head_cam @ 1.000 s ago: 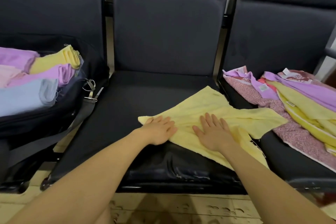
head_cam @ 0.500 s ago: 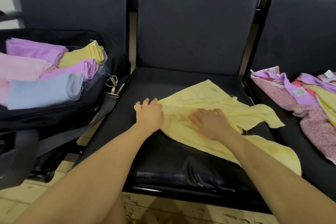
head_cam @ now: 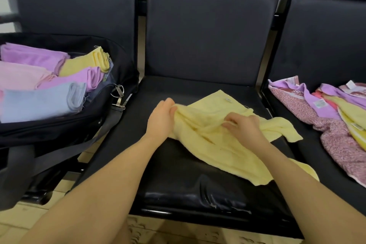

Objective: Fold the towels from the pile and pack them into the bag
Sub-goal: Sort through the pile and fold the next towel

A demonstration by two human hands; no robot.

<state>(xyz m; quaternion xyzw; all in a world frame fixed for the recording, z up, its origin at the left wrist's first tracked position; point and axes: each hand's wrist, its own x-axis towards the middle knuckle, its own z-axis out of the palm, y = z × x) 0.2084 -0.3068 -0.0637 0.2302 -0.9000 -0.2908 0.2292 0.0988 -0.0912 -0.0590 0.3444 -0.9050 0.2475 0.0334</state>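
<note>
Single head cam, looks fwd and down, close over middle seat (head_cam: 178,164) and both forearms.

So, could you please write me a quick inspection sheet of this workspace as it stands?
Surface: black middle seat, worn and glossy at the front edge.
Job's things: yellow towel rumpled on the seat; black bag left, holding folded towels; unfolded pile right.
Clutter: nothing seen.
Grips: left hand pinches the towel's left edge; right hand grips its middle.
Cables: nothing seen; only the bag strap.
Surroundings: dark seat backs, tiled floor.
</note>
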